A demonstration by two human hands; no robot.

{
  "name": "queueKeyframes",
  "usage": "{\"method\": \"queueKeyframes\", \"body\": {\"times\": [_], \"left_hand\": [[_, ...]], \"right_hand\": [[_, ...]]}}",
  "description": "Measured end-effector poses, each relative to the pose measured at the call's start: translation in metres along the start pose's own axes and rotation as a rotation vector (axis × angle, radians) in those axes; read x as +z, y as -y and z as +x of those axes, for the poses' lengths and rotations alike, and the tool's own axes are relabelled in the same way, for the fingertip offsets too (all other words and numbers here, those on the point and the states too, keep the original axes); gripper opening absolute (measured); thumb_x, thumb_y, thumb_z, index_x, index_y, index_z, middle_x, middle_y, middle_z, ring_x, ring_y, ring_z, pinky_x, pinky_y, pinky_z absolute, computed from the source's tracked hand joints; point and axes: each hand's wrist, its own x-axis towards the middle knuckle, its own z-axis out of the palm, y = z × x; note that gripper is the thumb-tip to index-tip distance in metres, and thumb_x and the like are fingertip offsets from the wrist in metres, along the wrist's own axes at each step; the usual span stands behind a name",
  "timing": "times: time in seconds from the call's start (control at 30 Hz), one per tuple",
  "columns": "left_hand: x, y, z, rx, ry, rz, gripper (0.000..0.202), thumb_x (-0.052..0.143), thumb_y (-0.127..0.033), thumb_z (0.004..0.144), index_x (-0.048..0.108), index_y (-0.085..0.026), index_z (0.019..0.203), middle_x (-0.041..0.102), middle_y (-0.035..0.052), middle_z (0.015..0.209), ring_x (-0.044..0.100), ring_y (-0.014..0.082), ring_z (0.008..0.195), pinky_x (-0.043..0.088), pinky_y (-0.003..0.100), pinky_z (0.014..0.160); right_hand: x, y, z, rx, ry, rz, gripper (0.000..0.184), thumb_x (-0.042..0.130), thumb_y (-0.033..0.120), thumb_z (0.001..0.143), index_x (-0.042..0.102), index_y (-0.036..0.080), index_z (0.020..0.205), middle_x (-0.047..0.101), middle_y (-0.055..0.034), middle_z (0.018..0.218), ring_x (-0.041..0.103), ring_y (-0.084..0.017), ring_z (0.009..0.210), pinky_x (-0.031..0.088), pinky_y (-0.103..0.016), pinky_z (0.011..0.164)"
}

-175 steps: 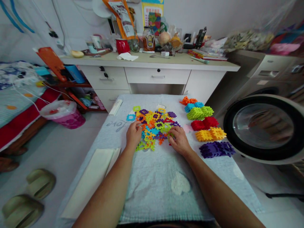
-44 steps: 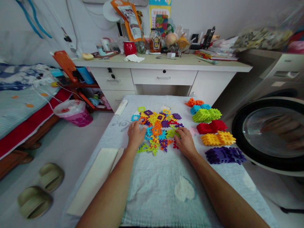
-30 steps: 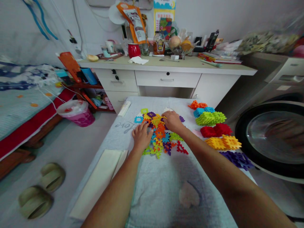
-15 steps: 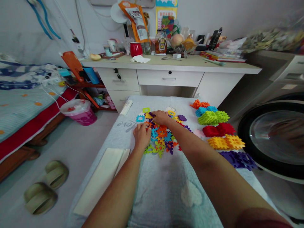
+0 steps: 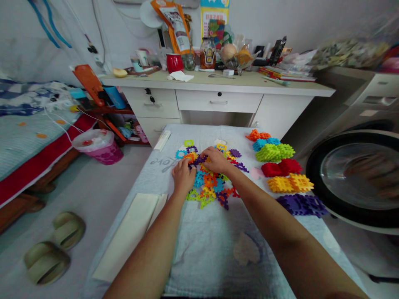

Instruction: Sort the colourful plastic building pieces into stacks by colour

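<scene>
A loose pile of flat plastic interlocking pieces (image 5: 209, 180) in several colours lies on the cloth-covered table. Over its far left part, my left hand (image 5: 183, 175) pinches a purple interlocking piece (image 5: 199, 160). My right hand (image 5: 215, 160) has its fingers closed on the purple at the other side; whether this is one piece or two I cannot tell. Along the table's right side are sorted groups of pieces: orange (image 5: 258, 135), blue (image 5: 266, 143), green (image 5: 274, 153), red (image 5: 281, 167), yellow (image 5: 290, 183) and purple (image 5: 301, 205).
Folded pale sheets (image 5: 131, 232) lie along the table's left edge, with a small white box (image 5: 162, 141) beyond them. A white desk (image 5: 218, 83) holding jars and a red mug (image 5: 174, 63) stands behind. A washing machine (image 5: 358, 178) is at right, a pink bin (image 5: 102, 147) at left.
My right hand has drawn back slightly toward me, bringing purple close to my left hand. The left fingers now meet it. The whole view has shifted a little.
</scene>
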Motion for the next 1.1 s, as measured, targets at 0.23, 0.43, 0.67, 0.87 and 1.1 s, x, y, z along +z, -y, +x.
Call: {"method": "queueKeyframes", "body": {"times": [0.23,0.43,0.67,0.87,1.1], "left_hand": [[-0.001,0.001,0.000,-0.003,0.024,-0.003,0.044,0.056,-0.024,0.085,0.056,-0.025,0.128,0.057,0.0119,0.140,0.049,0.0280,0.135,0.033,0.048,0.114],[-0.001,0.001,0.001,-0.014,0.031,-0.004,0.045,0.058,-0.024,0.083,0.057,-0.025,0.128,0.056,0.0116,0.141,0.049,0.0291,0.135,0.033,0.049,0.115],[0.000,0.003,0.001,-0.009,0.021,0.002,0.043,0.058,-0.024,0.083,0.057,-0.026,0.126,0.057,0.0112,0.138,0.051,0.0290,0.133,0.034,0.049,0.114],[0.000,0.003,0.002,-0.010,0.031,0.009,0.043,0.059,-0.024,0.082,0.058,-0.025,0.125,0.057,0.0117,0.139,0.050,0.0296,0.134,0.034,0.049,0.114],[0.000,0.002,0.003,-0.006,0.037,0.042,0.043,0.058,-0.025,0.084,0.058,-0.022,0.127,0.059,0.0124,0.136,0.051,0.0289,0.133,0.036,0.048,0.113]], "right_hand": [[0.003,-0.012,-0.018,0.211,-0.180,-0.023,0.043,0.056,0.016,0.083,0.062,0.017,0.125,0.059,-0.0134,0.124,0.054,-0.026,0.116,0.043,-0.038,0.099],[0.002,0.005,-0.022,0.201,-0.167,-0.209,0.040,0.054,0.021,0.085,0.067,0.019,0.123,0.055,-0.0147,0.139,0.046,-0.034,0.124,0.034,-0.050,0.104],[-0.002,0.019,-0.010,0.092,0.125,-0.306,0.043,0.047,0.018,0.090,0.065,0.020,0.129,0.059,-0.0159,0.133,0.044,-0.038,0.126,0.025,-0.062,0.109],[-0.018,0.022,-0.015,0.099,0.085,-0.313,0.034,0.050,0.014,0.089,0.070,0.020,0.117,0.059,-0.0153,0.126,0.047,-0.035,0.122,0.024,-0.059,0.110],[-0.026,0.016,-0.052,0.105,-0.152,-0.150,0.018,0.055,0.015,0.087,0.066,0.019,0.100,0.062,-0.0106,0.111,0.050,-0.027,0.107,0.036,-0.039,0.089]]}}
